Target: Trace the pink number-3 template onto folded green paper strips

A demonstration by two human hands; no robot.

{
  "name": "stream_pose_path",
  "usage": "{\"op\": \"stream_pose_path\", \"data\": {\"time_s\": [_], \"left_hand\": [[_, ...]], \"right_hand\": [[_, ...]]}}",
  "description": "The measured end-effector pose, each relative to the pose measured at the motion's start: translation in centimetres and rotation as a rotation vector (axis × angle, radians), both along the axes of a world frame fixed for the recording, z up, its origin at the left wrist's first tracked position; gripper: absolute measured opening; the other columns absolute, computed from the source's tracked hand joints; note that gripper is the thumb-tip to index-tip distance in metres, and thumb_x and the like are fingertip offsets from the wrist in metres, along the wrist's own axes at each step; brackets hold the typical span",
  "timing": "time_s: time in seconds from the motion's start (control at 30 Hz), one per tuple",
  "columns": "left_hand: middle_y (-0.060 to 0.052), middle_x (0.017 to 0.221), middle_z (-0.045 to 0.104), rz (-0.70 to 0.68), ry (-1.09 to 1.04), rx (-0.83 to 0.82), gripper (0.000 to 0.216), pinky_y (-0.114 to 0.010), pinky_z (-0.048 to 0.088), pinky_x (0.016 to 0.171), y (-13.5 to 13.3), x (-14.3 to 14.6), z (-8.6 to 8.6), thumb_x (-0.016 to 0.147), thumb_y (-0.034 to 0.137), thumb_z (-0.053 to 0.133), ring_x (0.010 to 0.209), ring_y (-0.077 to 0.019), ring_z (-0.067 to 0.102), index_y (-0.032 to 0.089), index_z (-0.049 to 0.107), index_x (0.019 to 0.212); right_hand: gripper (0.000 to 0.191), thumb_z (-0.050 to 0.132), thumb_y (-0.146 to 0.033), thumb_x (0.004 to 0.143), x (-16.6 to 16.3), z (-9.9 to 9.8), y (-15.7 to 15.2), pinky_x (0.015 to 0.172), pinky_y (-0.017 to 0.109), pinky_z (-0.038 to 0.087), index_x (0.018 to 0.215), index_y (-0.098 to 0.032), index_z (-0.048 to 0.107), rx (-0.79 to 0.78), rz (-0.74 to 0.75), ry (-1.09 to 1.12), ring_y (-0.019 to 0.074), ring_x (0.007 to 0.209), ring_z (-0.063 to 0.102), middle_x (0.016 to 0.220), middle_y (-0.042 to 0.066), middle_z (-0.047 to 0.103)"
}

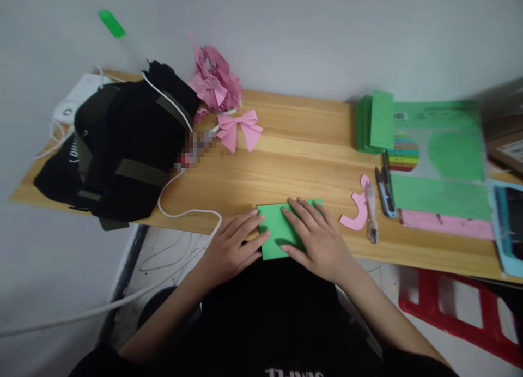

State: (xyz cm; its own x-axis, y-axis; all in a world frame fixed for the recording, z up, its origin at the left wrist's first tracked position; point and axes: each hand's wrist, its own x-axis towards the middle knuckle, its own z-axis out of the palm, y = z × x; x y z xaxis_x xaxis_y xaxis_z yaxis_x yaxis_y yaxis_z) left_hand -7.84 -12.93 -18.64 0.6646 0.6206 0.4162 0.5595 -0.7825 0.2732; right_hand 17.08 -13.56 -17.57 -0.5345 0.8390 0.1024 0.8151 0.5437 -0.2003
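Wood-grain counter [302, 164] runs across mid-frame, L to R. Biggest thing on it: bulky black fabric bag w/ olive straps [122, 126], slumped at the L side of the frame. Flat rectangular green pack w/ multicolour striped patch [441, 194] lies at R. Red plastic stool w/ slots [429, 292] sits below counter level, lower R.

Both hands are at the counter's near edge, lower centre. L hand [235, 243]: fingers extended, a bit apart, tips on the L edge of the sheet, not closed round it. R hand [321, 241]: palm down over the sheet's R part, fingers spread, thumb out near the lower edge, no grip. Flat green paper sheet [272, 246] is under & btwn them, lower centre, partly covered by R hand.

Crumpled pink paper bundle [220, 74] is upper centre-L, nr the wall. Upright stack of folded green paper [382, 118] stands upper R, just beside the pack. Pink folded paper bow [239, 121] lies just below the bundle. Curved flat pink piece [359, 211] is R of the hands, nr R hand; then clear slim pen [371, 213] right next to it, then small blue-handled snips [386, 194] by the pack's L edge.
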Motion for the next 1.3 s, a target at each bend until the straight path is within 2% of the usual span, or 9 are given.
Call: {"op": "stream_pose_path", "data": {"time_s": [0.07, 0.17, 0.3, 0.37, 0.53, 0.7, 0.93, 1.03, 1.3], "left_hand": [[-0.009, 0.12, 0.07, -0.002, -0.06, 0.062, 0.013, -0.038, 0.054, 0.094, -0.1, 0.2, 0.1, 0.092, 0.016, 0.065, 0.118, -0.0252, 0.063, 0.018, 0.069, 0.104], [-0.006, 0.109, 0.074, -0.039, -0.155, 0.107, 0.009, -0.035, 0.054, 0.091, 0.0, 0.8, 0.6, 0.092, 0.011, 0.064, 0.109, -0.021, 0.067, 0.017, 0.07, 0.097], [-0.005, 0.102, 0.076, -0.086, -0.231, 0.161, 0.01, -0.033, 0.056, 0.088, 0.3, 1.9, 2.3, 0.091, 0.007, 0.063, 0.103, -0.0188, 0.069, 0.014, 0.069, 0.094], [-0.005, 0.101, 0.076, -0.088, -0.261, 0.169, 0.011, -0.033, 0.057, 0.086, 0.1, 2.6, 3.7, 0.092, 0.008, 0.06, 0.1, -0.0184, 0.069, 0.013, 0.069, 0.095], [-0.002, 0.088, 0.074, -0.145, -0.431, 0.097, 0.007, -0.029, 0.058, 0.077, -0.7, 4.2, 7.1, 0.093, 0.012, 0.062, 0.087, -0.0155, 0.069, 0.014, 0.068, 0.089], [-0.004, 0.087, 0.073, -0.178, -0.525, -0.018, 0.008, -0.027, 0.058, 0.074, -1.3, 4.5, 9.1, 0.093, 0.01, 0.06, 0.083, -0.0148, 0.067, 0.012, 0.067, 0.091], [-0.005, 0.084, 0.071, -0.145, -0.501, -0.138, 0.008, -0.03, 0.057, 0.066, -2.3, 4.1, 10.1, 0.092, 0.01, 0.06, 0.075, -0.0151, 0.065, 0.014, 0.066, 0.094], [-0.004, 0.084, 0.07, -0.134, -0.5, -0.153, 0.006, -0.029, 0.057, 0.067, -2.5, 4.1, 10.2, 0.093, 0.011, 0.06, 0.075, -0.014, 0.065, 0.015, 0.065, 0.094], [-0.004, 0.08, 0.07, -0.087, -0.487, -0.034, 0.012, -0.03, 0.056, 0.068, -2.9, 4.3, 9.7, 0.097, 0.012, 0.053, 0.075, -0.0144, 0.063, 0.016, 0.063, 0.09]], "right_hand": [[0.069, 0.046, -0.062, 0.094, -0.5, 0.2, -0.7, 0.11, 0.058, 0.041, 0.139, -0.01, 0.052, 0.009, 0.053, 0.029, 0.0343, 0.137, 0.048, 0.149, 0.019, 0.049], [0.064, 0.049, -0.06, 0.093, -1.1, 1.1, -1.2, 0.105, 0.053, 0.048, 0.131, -0.01, 0.059, 0.04, 0.149, 0.106, 0.0315, 0.131, 0.055, 0.142, 0.018, 0.058], [0.027, 0.048, -0.024, 0.099, -1.1, 2.9, -1.7, 0.091, 0.039, 0.056, 0.113, -0.012, 0.068, 0.201, 0.154, 0.242, 0.0208, 0.107, 0.068, 0.116, 0.01, 0.074], [0.024, 0.048, -0.012, 0.096, -0.9, 4.1, -2.0, 0.08, 0.034, 0.057, 0.107, -0.012, 0.069, 0.272, 0.14, 0.289, 0.0182, 0.094, 0.07, 0.103, 0.008, 0.077], [0.022, 0.048, -0.01, 0.095, -0.8, 7.6, -3.0, 0.067, 0.031, 0.056, 0.096, -0.015, 0.069, 0.27, 0.114, 0.323, 0.0168, 0.079, 0.07, 0.092, 0.006, 0.078], [0.011, 0.058, -0.013, 0.092, -1.0, 10.2, -4.1, 0.066, 0.029, 0.057, 0.096, -0.016, 0.068, 0.172, 0.054, 0.5, 0.0143, 0.074, 0.069, 0.088, 0.005, 0.076], [0.018, 0.062, -0.008, 0.088, -1.4, 10.7, -5.2, 0.065, 0.027, 0.058, 0.098, -0.023, 0.067, 0.064, -0.058, 0.714, 0.013, 0.073, 0.07, 0.084, 0.001, 0.075], [0.018, 0.062, -0.006, 0.087, -1.4, 10.4, -5.1, 0.064, 0.027, 0.057, 0.098, -0.021, 0.066, 0.078, -0.014, 0.729, 0.0127, 0.073, 0.069, 0.083, 0.001, 0.074], [0.02, 0.06, -0.006, 0.085, -1.3, 9.8, -4.5, 0.07, 0.033, 0.057, 0.099, -0.019, 0.068, 0.188, 0.08, 0.71, 0.0152, 0.076, 0.072, 0.085, 0.002, 0.076]]}}
